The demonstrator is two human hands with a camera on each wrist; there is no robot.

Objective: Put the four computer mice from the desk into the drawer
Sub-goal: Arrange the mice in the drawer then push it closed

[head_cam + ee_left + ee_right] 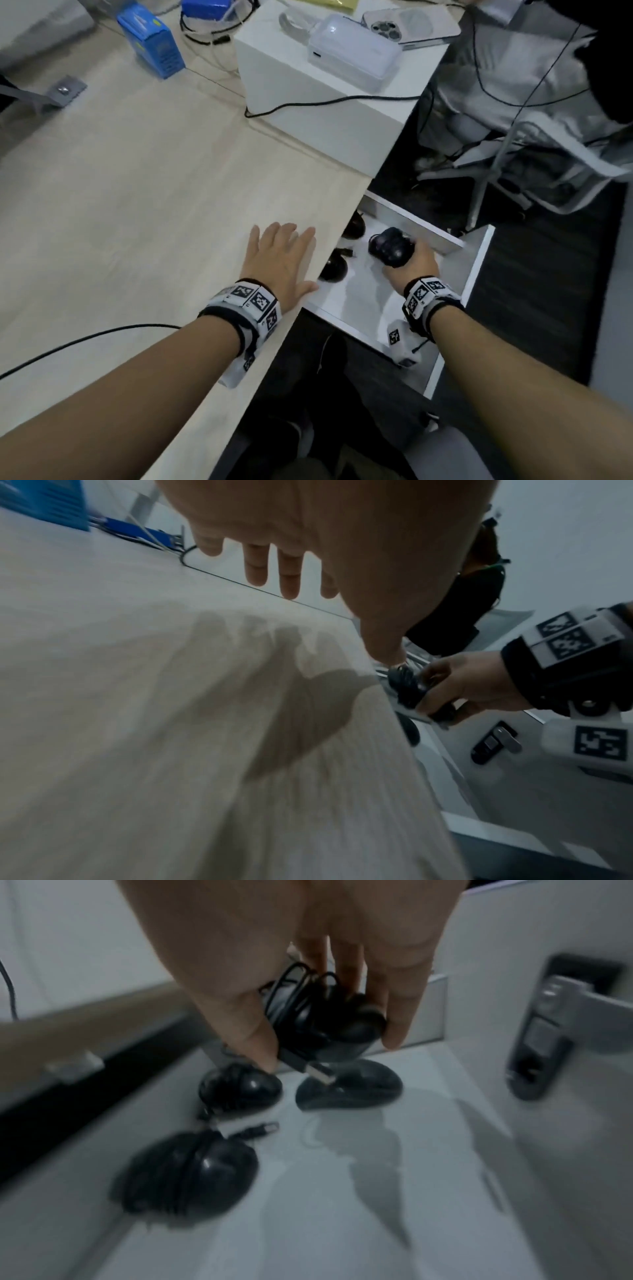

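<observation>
The right hand [416,270] pinches a black corded computer mouse [329,1020], cable wrapped round it, above the floor of the open white drawer [476,270]. Three more black mice [186,1172] lie on that floor. The left hand [279,260] rests spread flat on the pale wood-grain surface [137,205] beside the drawer.

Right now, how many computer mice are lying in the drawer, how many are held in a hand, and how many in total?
Mice lying in the drawer: 3
Mice held by the right hand: 1
Mice under the left hand: 0
Total: 4
</observation>
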